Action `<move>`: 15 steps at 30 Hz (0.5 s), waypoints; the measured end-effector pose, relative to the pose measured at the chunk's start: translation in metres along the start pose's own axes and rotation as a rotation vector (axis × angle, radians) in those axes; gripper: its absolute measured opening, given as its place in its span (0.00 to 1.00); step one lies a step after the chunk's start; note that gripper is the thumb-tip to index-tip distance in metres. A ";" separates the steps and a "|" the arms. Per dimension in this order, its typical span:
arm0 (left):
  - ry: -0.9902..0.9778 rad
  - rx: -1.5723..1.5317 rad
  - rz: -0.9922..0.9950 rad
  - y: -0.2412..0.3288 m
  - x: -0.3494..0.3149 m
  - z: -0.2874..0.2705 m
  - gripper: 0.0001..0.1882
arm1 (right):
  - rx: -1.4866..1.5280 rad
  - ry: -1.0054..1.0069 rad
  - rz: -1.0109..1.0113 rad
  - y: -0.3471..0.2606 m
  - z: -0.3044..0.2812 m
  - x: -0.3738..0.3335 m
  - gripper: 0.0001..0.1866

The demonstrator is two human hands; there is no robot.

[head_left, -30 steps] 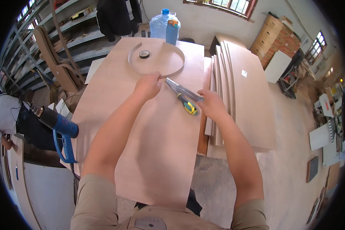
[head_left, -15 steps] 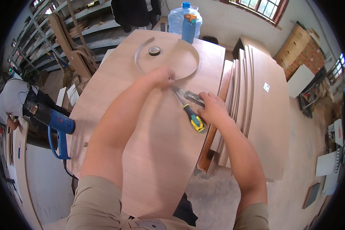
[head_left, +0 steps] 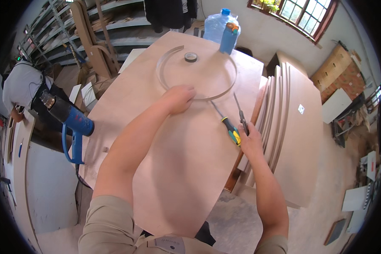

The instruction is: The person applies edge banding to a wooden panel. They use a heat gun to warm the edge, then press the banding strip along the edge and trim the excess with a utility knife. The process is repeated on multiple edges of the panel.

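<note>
A thin, flexible edging strip [head_left: 234, 83] curls in an open loop on the wooden panel [head_left: 182, 169], its ends apart at the far side. My left hand [head_left: 180, 100] is closed on the near part of the loop; its fingertips are partly hidden. To the right, my right hand [head_left: 252, 140] grips a utility knife [head_left: 243, 120] whose long blade points away from me, apart from the strip. Between my hands lies a screwdriver [head_left: 230, 129] with a black, yellow and green handle. A small roll of tape [head_left: 191, 56] sits within the loop.
A blue heat gun [head_left: 74, 127] stands at the panel's left edge. Several curved boards [head_left: 298, 139] lean along the right side. At the far edge are a blue bottle [head_left: 228, 39] and a large water jug [head_left: 216, 26]. Another person [head_left: 27, 86] bends at the left.
My right hand has drawn the knife away from the strip and turned its blade forward. My left hand stays at the near part of the loop. The whole view has shifted.
</note>
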State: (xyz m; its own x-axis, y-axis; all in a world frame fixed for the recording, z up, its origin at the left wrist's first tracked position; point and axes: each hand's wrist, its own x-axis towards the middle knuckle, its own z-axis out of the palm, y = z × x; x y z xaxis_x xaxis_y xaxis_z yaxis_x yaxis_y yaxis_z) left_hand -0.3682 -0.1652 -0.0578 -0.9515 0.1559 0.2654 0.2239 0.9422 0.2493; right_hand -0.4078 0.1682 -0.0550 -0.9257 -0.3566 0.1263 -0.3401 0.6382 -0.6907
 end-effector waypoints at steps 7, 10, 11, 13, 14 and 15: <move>0.003 -0.008 0.062 -0.003 -0.076 -0.029 0.07 | 0.142 0.025 -0.008 -0.003 0.005 -0.026 0.16; 0.090 0.057 0.163 0.009 -0.098 -0.034 0.12 | 0.236 0.075 0.148 -0.008 0.000 -0.036 0.14; 0.141 0.072 0.184 0.014 -0.104 -0.034 0.14 | 0.265 0.097 0.275 -0.011 -0.002 -0.037 0.14; 0.197 0.085 0.211 0.025 -0.116 -0.034 0.17 | 0.684 0.108 0.273 -0.020 -0.012 -0.043 0.13; 0.202 0.082 0.220 0.030 -0.121 -0.033 0.18 | 0.877 0.162 0.323 -0.026 -0.019 -0.045 0.13; 0.194 0.085 0.233 0.036 -0.126 -0.032 0.19 | 0.982 0.126 0.282 -0.031 -0.025 -0.048 0.13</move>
State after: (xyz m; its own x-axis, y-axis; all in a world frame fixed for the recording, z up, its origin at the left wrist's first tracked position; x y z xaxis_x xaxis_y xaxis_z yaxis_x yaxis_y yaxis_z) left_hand -0.2336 -0.1606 -0.0523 -0.8167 0.3187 0.4811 0.4048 0.9106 0.0839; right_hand -0.3568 0.1830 -0.0218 -0.9808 -0.1698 -0.0962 0.1255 -0.1713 -0.9772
